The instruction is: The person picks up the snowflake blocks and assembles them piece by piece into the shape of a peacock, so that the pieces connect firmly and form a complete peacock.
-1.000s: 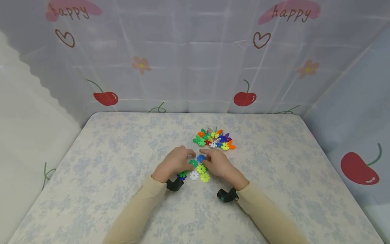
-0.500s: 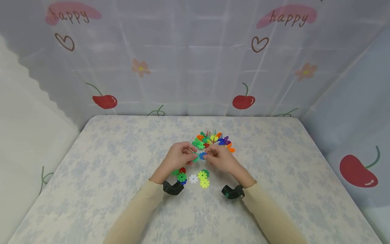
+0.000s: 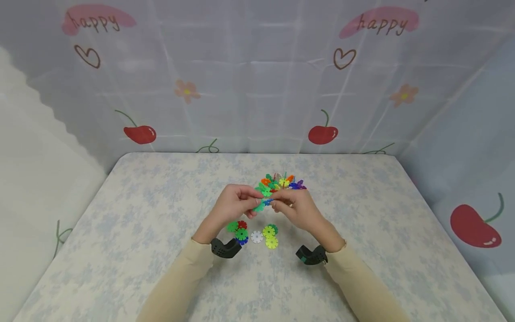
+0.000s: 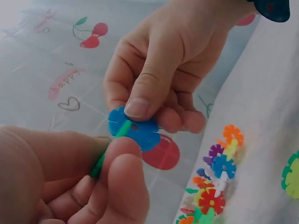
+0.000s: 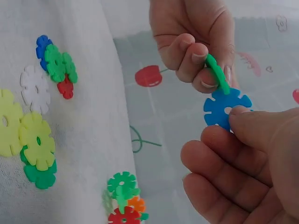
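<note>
Left hand (image 3: pixel 237 202) pinches green disc (image 5: pixel 215 72); right hand (image 3: pixel 298 209) pinches blue disc (image 5: pixel 217 106). Both discs held up between hands, above table (image 3: pixel 169 188). Green disc stands crosswise to blue disc's flat face, 2 rims meeting; can't tell if slots interlock. Neither hand plainly nearer join. Backdrop (image 3: pixel 257 98) reads "happy" 2 times.

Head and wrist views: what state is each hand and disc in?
Left hand: pinching a green disc
Right hand: pinching a blue disc
Green disc: held, against the blue disc
Blue disc: held; whether slotted in, unclear
White disc: lying on the table
Yellow discs: on the table, one partly covering another green disc
Mixed pile: discs overlapping
Cluster: joined discs, partly behind the right hand in head view
</note>
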Demonstrator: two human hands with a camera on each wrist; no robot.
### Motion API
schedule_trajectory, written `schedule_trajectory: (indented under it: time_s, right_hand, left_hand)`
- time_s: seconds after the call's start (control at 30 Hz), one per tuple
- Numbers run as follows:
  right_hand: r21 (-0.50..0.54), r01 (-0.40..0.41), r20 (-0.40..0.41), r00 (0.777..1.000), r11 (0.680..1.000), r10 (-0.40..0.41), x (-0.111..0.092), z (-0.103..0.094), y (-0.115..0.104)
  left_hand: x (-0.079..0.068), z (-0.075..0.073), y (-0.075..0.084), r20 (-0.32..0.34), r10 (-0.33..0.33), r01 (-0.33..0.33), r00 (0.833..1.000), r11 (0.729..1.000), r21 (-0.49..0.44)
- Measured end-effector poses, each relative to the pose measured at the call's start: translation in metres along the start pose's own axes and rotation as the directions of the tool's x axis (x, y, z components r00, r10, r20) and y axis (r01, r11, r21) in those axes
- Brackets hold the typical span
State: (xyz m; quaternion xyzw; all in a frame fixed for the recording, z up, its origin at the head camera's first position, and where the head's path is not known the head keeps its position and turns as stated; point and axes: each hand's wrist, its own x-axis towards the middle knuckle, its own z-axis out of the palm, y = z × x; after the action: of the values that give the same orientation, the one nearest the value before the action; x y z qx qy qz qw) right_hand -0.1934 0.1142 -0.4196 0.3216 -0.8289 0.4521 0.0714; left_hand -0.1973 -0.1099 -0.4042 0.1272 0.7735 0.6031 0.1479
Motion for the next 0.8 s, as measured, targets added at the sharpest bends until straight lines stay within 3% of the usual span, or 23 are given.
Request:
schedule_trajectory:
  time_s: [0.17,0.27,0.33,0.43,0.5,0.63,0.73,0.8]
  right_hand:
    - [-0.171,0.174,0.023,0.985,0.970,-0.173,-0.002,0.003,-0.007]
    - [-0.260,0.228,0.047,0.973,0.938,-0.224,-0.003,0.007,-0.014]
    - [-0.294,0.222,0.053,0.975,0.930,-0.216,-0.004,0.010,-0.017]
    - [-0.304,0.142,0.017,0.989,0.942,-0.144,-0.003,0.015,-0.018]
    - [-0.248,0.030,-0.044,0.998,0.968,-0.042,-0.002,0.016,-0.017]
    - [-0.127,-0.134,-0.117,0.986,0.983,0.119,0.000,0.018,-0.011]
    - [-0.155,-0.235,-0.038,0.972,0.959,0.232,0.001,0.021,-0.009]
    - [-0.231,-0.300,0.086,0.941,0.925,0.327,0.001,0.024,-0.007]
  left_hand:
    - [-0.001,-0.003,-0.002,0.087,0.042,-0.043,0.995,0.999,0.010]
    - [0.001,-0.004,-0.005,0.098,0.045,-0.046,0.994,0.999,0.010]
    - [0.001,-0.003,-0.005,0.083,0.046,-0.049,0.996,0.998,0.038]
    - [0.001,0.001,-0.002,0.010,0.053,-0.053,0.999,0.994,0.096]
    - [0.002,0.003,-0.001,-0.075,0.054,-0.048,0.996,0.995,0.085]
    - [0.005,0.006,-0.002,-0.243,0.053,-0.053,0.968,0.999,0.005]
    - [0.005,0.005,-0.003,-0.317,0.054,-0.074,0.947,0.996,-0.049]
    - [0.005,0.005,-0.004,-0.331,0.043,-0.077,0.943,0.993,-0.089]
